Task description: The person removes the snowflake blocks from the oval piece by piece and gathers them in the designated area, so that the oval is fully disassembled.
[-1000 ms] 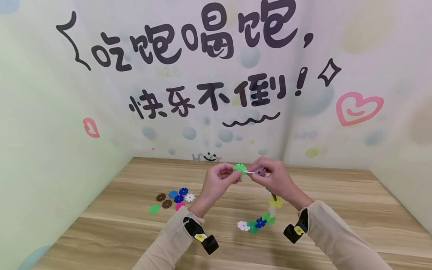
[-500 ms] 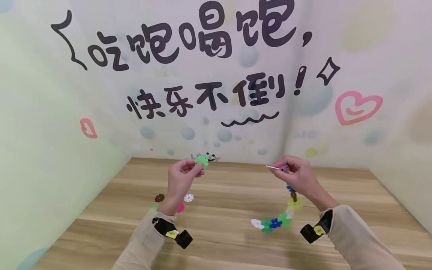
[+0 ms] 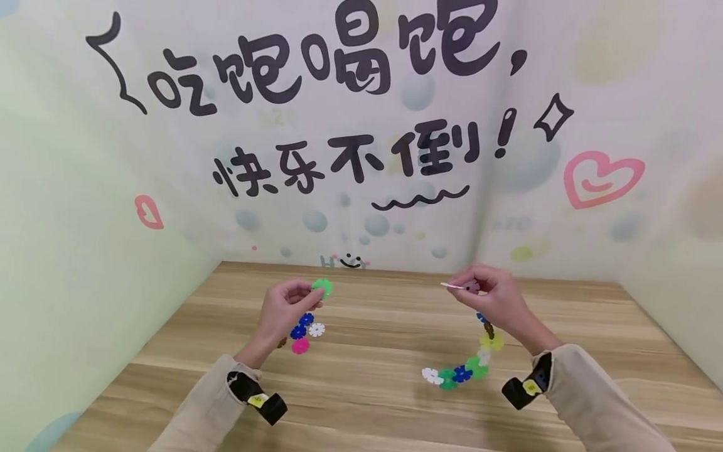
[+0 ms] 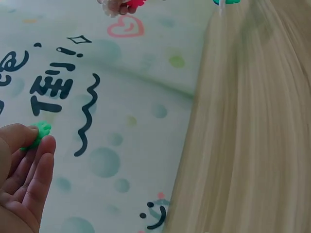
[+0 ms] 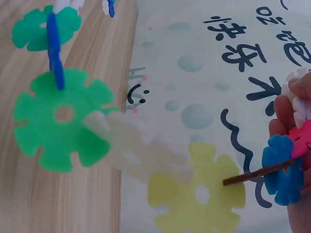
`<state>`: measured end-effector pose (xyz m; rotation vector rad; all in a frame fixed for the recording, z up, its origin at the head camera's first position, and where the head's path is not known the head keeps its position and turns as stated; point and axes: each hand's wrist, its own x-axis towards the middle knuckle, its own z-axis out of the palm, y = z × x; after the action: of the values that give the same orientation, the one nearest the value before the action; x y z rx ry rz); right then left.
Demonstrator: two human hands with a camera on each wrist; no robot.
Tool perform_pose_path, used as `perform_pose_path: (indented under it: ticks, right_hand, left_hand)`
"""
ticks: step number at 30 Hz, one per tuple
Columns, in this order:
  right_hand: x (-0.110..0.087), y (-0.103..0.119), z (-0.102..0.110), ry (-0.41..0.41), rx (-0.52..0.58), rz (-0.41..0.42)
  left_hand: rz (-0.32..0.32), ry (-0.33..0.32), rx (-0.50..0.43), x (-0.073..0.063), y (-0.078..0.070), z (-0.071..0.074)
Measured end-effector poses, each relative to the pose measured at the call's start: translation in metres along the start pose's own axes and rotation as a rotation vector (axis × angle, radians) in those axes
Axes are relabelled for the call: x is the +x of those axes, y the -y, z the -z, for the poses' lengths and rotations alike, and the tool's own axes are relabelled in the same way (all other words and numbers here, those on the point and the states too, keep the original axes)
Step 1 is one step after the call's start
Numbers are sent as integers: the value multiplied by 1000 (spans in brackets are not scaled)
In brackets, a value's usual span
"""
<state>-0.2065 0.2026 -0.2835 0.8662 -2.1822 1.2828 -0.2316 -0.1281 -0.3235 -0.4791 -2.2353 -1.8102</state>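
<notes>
Thumb and fingers of my left hand point(image 3: 284, 318) pinch a single green snowflake disc point(image 3: 322, 288), held up over the left side of the table. My right hand point(image 3: 497, 298) grips the upper end of a chain of interlocked snowflake discs, with a white disc point(image 3: 452, 286) sticking out edge-on from the fingertips. Below the hand the chain hangs in a curve through a yellow disc point(image 3: 491, 341), green and dark blue ones, to a white disc point(image 3: 432, 376). In the right wrist view a pink disc point(image 5: 302, 138) and a blue disc point(image 5: 283, 170) show beside the fingers.
Loose discs lie on the wooden table point(image 3: 361, 408) by my left hand: a pink disc point(image 3: 300, 346), a white disc point(image 3: 317, 329), dark blue ones point(image 3: 298, 331) and a partly covered brown one point(image 3: 282, 343). A printed cloth point(image 3: 350, 220) stands behind the table.
My hands were close together, the green disc at the chain's white end. They have parted: the left hand moved left with the green disc, the right hand moved right with the chain.
</notes>
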Motion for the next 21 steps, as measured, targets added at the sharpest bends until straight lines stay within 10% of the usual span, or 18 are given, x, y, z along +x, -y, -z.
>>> perform_pose_path:
  ticks: [9, 21]
  right_hand:
    - [-4, -28, -8, 29, 10, -9]
    - [-2, 2, -11, 50, 3, 0]
  left_hand:
    - [84, 136, 188, -12, 25, 27]
    - [138, 368, 367, -27, 59, 68]
